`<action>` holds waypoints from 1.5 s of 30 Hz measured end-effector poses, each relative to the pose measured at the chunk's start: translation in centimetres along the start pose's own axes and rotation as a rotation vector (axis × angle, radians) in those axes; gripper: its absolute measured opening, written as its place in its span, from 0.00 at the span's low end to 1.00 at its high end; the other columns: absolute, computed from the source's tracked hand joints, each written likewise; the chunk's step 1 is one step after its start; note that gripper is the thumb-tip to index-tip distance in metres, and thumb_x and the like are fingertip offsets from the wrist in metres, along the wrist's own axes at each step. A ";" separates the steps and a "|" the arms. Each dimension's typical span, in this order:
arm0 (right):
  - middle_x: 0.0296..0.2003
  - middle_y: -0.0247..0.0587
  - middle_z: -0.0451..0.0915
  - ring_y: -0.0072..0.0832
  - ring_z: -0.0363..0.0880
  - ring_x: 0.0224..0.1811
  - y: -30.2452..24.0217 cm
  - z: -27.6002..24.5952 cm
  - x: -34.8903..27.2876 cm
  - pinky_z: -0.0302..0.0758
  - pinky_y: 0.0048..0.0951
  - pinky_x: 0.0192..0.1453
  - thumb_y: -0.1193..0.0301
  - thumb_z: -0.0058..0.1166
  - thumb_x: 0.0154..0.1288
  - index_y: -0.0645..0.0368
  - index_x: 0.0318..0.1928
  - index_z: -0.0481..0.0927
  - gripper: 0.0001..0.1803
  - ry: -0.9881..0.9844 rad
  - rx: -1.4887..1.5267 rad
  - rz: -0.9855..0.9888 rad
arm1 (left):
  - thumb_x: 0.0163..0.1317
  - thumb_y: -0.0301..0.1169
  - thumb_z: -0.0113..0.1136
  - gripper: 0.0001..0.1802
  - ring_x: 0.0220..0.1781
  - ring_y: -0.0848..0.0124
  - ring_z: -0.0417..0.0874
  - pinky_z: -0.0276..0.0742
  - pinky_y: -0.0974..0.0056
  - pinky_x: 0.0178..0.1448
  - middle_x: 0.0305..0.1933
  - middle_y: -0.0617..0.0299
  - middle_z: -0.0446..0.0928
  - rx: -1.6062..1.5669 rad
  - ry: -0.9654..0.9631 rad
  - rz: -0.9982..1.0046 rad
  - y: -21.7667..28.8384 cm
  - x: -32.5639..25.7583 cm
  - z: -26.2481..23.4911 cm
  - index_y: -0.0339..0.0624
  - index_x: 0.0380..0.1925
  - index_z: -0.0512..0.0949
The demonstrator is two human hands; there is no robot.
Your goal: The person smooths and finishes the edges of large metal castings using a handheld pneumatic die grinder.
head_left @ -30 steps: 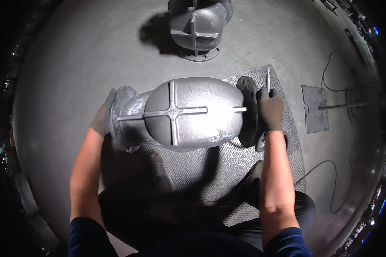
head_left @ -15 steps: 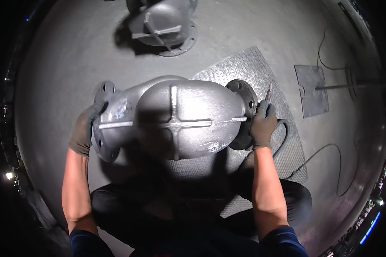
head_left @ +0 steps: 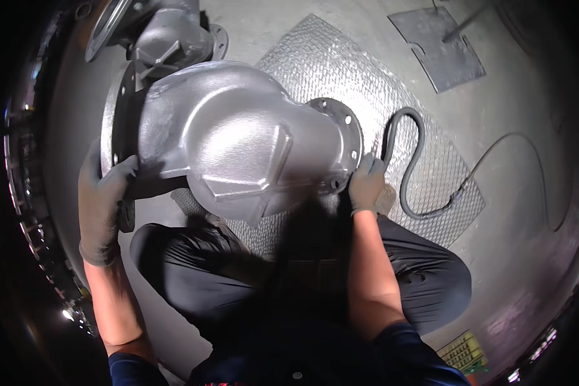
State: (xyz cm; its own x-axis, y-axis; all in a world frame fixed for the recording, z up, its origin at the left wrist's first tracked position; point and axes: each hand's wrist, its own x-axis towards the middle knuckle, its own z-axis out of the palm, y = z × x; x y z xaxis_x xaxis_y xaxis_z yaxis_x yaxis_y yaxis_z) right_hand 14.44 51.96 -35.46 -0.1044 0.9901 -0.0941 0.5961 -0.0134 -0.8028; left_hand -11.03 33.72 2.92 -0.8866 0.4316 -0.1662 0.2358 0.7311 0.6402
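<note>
A large grey cast metal valve body (head_left: 238, 141) with a round flange at each end fills the middle of the view, tilted up over the patterned metal mat (head_left: 341, 71). My left hand (head_left: 106, 199), in a grey glove, grips the big left flange (head_left: 123, 122). My right hand (head_left: 367, 183), also gloved, holds the rim of the smaller right flange (head_left: 341, 138), which has bolt holes. My knees in dark trousers are just below the casting.
A second grey valve casting (head_left: 167, 35) stands behind at the upper left. A dark hose (head_left: 408, 161) loops on the mat to the right, with a thin cable running on over the concrete floor. A flat grey plate (head_left: 441, 45) lies at the upper right.
The casting has been lifted and turned from lying flat to tilted toward me. Both hands kept their hold on the flanges. The view has moved closer.
</note>
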 end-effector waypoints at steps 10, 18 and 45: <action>0.53 0.71 0.85 0.63 0.84 0.58 -6.7 -8.4 7.9 0.77 0.52 0.67 0.67 0.51 0.72 0.63 0.69 0.78 0.27 -0.319 -0.009 -0.075 | 0.66 0.26 0.62 0.24 0.42 0.79 0.77 0.74 0.69 0.47 0.43 0.68 0.79 0.136 0.015 0.053 -1.7 -1.6 -0.4 0.35 0.63 0.79; 0.54 0.58 0.88 0.56 0.86 0.58 -8.0 -11.1 2.6 0.80 0.47 0.64 0.71 0.52 0.70 0.51 0.71 0.79 0.29 -0.885 -0.251 -0.136 | 0.62 0.23 0.63 0.27 0.41 0.77 0.78 0.77 0.69 0.47 0.44 0.63 0.79 0.169 0.041 0.075 -1.3 -3.4 0.5 0.33 0.64 0.77; 0.47 0.66 0.88 0.56 0.88 0.53 -8.2 -9.9 4.9 0.83 0.45 0.59 0.76 0.54 0.66 0.66 0.56 0.87 0.20 -1.023 -0.170 -0.028 | 0.60 0.19 0.65 0.31 0.39 0.78 0.78 0.73 0.70 0.41 0.45 0.64 0.80 0.089 0.064 0.048 -1.4 -4.8 0.9 0.35 0.66 0.75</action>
State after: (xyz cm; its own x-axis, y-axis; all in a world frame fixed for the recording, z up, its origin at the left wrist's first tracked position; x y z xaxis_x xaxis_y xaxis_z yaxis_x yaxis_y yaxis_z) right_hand 16.96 58.26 -23.49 -0.6986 0.3968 -0.5954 0.6794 0.1068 -0.7260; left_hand -6.73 31.07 2.15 -0.8961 0.4352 -0.0869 0.3109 0.7554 0.5768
